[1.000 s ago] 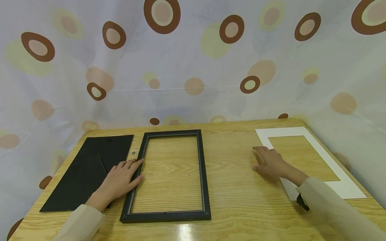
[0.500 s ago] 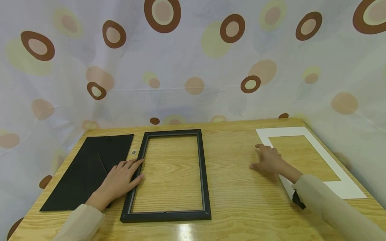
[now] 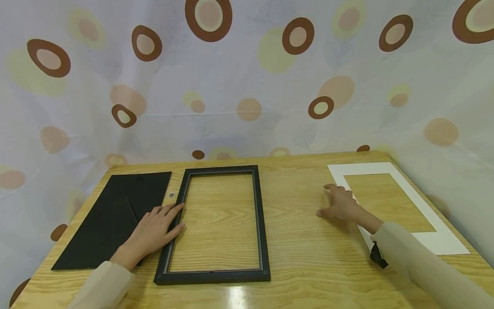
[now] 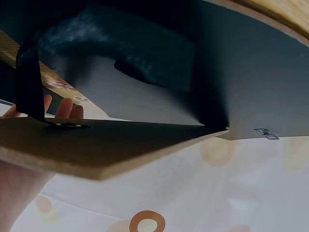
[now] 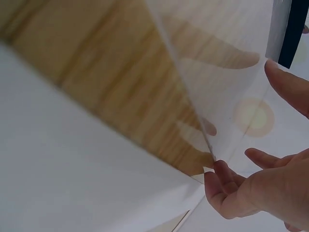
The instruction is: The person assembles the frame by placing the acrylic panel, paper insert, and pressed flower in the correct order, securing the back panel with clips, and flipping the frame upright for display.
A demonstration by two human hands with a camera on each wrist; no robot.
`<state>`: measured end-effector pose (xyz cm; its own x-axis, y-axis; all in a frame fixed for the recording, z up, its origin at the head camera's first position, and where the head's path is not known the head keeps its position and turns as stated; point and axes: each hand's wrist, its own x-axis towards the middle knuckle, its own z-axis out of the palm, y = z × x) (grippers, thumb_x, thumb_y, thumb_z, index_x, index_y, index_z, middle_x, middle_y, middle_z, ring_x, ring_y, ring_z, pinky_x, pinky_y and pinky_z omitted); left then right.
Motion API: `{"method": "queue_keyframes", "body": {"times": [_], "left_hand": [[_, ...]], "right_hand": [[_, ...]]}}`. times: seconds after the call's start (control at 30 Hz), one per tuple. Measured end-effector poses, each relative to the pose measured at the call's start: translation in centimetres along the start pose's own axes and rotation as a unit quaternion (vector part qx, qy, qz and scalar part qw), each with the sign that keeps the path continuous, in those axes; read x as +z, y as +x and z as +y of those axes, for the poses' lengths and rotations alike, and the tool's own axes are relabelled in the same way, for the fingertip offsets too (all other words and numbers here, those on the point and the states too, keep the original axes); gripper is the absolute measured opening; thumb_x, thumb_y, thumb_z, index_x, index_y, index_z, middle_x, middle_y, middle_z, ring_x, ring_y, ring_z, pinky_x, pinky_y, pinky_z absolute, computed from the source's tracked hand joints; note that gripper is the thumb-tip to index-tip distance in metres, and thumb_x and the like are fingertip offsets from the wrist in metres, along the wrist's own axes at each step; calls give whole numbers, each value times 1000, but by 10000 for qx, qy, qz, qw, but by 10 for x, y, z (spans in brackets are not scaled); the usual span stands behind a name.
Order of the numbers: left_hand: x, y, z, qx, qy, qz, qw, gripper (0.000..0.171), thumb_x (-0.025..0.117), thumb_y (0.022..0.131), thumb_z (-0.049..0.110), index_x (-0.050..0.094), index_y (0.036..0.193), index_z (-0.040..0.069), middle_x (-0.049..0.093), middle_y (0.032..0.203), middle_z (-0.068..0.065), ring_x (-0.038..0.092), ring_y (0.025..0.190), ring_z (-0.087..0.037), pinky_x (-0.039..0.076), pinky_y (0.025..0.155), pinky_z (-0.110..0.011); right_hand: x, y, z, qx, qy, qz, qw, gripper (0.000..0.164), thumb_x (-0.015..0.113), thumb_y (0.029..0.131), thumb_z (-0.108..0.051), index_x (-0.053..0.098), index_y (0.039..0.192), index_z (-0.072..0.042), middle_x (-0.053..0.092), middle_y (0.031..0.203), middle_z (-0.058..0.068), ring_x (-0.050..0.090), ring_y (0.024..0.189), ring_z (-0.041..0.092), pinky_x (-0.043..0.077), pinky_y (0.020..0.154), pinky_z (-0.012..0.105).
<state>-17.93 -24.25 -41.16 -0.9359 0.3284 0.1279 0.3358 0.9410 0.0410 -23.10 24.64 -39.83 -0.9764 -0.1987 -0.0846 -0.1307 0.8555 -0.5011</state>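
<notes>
My left hand (image 3: 153, 229) rests on the left bar of a black picture frame (image 3: 263, 240), with fingers and thumb extended. Under that forearm lies the frame's black backing board (image 3: 112, 214). Its hinged stand (image 4: 120, 142) fills much of the left wrist view, with a ribbon (image 4: 30, 79) beside it. My right hand (image 3: 341, 206) hovers low by the left edge of a white mat (image 3: 417, 193), fingers and thumb spread. In the right wrist view, a clear sheet (image 5: 188, 67) reflects my fingers, and the lower fingertips touch its edge. Its outline is hard to make out in the head view.
A wooden table (image 3: 297, 266) carries everything. Behind and along the sides hangs a patterned curtain (image 3: 247, 77). A small round disc (image 3: 171, 195) lies between the backing board and the frame.
My right hand has shifted slightly left, its thumb moving further from the mat. The left hand stays where it was on the frame.
</notes>
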Motion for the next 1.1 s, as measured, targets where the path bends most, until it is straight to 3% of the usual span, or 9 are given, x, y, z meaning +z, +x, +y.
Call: {"method": "queue_keyframes", "body": {"times": [0.2, 0.47, 0.63, 0.8, 1.1], "left_hand": [[1, 0, 0, 9, -16, -15, 10000, 58, 50, 90, 47, 40, 139, 17, 48, 133, -14, 47, 116, -38, 39, 87, -55], [1, 0, 0, -13, -42, -55, 10000, 58, 49, 90, 47, 40, 139, 17, 48, 134, -14, 46, 116, -38, 39, 88, -56], [0, 1, 1, -25, -34, -84, 10000, 59, 49, 90, 47, 39, 140, 17, 47, 134, -14, 46, 116, -38, 39, 88, -56], [0, 0, 1, -18, -31, -83, 10000, 59, 50, 90, 47, 39, 140, 17, 48, 134, -13, 46, 116, -37, 39, 88, -56], [0, 0, 1, -36, 3, -94, 9999, 59, 50, 90, 47, 39, 140, 17, 48, 133, -13, 47, 115, -38, 39, 87, -56]], "right_hand": [[-2, 0, 0, -102, 681, -48, 9976, 82, 73, 78, -23, 25, 134, 13, 37, 124, 40, 30, 111, 55, 25, 88, 64], [-4, -1, -3, 318, 1507, -338, 9875, 80, 66, 83, -16, 15, 140, 10, 23, 135, 40, 13, 123, 58, 19, 95, 68], [0, 0, -2, 341, 1264, -64, 9914, 80, 69, 80, -18, 20, 135, 13, 31, 129, 40, 17, 120, 60, 16, 94, 69], [6, 3, -3, 344, 621, 313, 9970, 80, 73, 77, -23, 26, 130, 16, 41, 121, 40, 34, 109, 56, 26, 89, 61], [11, 7, -12, 1175, 427, 332, 9916, 85, 74, 75, -26, 25, 132, 13, 32, 123, 43, 29, 107, 59, 34, 83, 65]]}}
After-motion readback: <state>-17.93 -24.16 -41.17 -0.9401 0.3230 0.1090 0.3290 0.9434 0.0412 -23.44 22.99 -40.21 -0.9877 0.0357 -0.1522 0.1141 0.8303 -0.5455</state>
